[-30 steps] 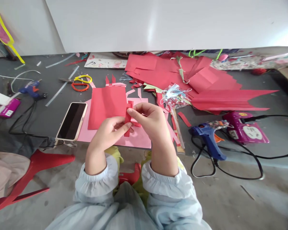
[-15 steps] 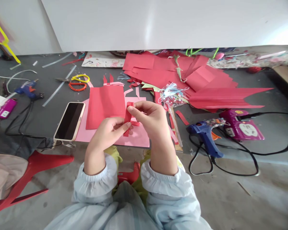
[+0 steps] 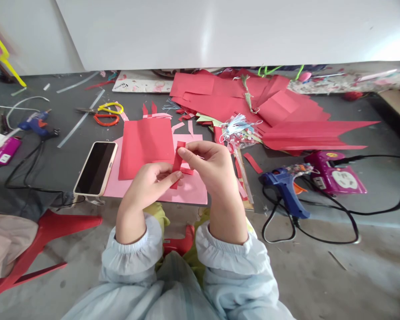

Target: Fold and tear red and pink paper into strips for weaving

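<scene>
Both my hands meet over a pink sheet (image 3: 193,191) lying on the grey floor. My left hand (image 3: 150,184) pinches the lower end of a narrow red paper strip (image 3: 178,163). My right hand (image 3: 209,165) pinches the same strip near its top, fingers curled. A red paper square (image 3: 146,142) lies flat just beyond my left hand, on the pink sheet. Light blue sleeves cover both my wrists.
A phone (image 3: 96,168) lies left of the pink sheet. A blue glue gun (image 3: 285,186) with black cable and a purple socket box (image 3: 333,173) sit to the right. Red paper sheets (image 3: 270,111) are piled at the back. Scissors (image 3: 105,113) and another glue gun (image 3: 36,123) lie at left. Red stool (image 3: 50,231) at lower left.
The view has shifted slightly; my hands keep pinching the red strip in almost the same place, with only small finger movement.
</scene>
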The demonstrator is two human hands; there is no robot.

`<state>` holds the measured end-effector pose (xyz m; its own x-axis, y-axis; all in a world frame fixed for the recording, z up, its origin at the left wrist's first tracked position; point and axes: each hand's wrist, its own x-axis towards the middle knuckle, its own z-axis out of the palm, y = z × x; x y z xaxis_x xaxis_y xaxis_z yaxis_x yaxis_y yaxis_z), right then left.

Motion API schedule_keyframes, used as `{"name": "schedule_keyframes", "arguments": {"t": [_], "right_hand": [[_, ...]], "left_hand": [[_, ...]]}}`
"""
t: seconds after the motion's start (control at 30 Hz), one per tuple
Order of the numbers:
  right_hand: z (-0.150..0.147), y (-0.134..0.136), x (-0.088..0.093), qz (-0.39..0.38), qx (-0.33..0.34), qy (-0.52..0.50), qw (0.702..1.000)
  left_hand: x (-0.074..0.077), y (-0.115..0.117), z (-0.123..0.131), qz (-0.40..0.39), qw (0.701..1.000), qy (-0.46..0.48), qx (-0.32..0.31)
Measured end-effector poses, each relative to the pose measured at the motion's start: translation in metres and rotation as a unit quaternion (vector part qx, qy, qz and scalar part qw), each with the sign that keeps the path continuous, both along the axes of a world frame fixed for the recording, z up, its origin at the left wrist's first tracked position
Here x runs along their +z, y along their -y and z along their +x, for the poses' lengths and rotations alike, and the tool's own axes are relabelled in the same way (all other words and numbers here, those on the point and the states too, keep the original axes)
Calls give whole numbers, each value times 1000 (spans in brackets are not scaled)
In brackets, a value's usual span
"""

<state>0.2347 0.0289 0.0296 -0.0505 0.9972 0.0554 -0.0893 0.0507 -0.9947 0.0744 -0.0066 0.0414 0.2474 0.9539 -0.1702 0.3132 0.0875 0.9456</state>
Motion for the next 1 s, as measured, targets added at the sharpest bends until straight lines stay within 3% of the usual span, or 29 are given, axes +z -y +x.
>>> {"name": "schedule_keyframes", "arguments": {"t": [0.33, 0.73, 1.0], "right_hand": [[0, -2, -1, 5, -13, 2, 1000], [3, -4, -4, 56, -105, -29, 992], [2, -5, -5, 69, -119, -14, 990]], "left_hand": [[0, 2, 1, -10, 1000, -3, 2], [9, 1, 6, -52, 998, -4, 36], [7, -1, 4, -42, 996, -63, 51]]}}
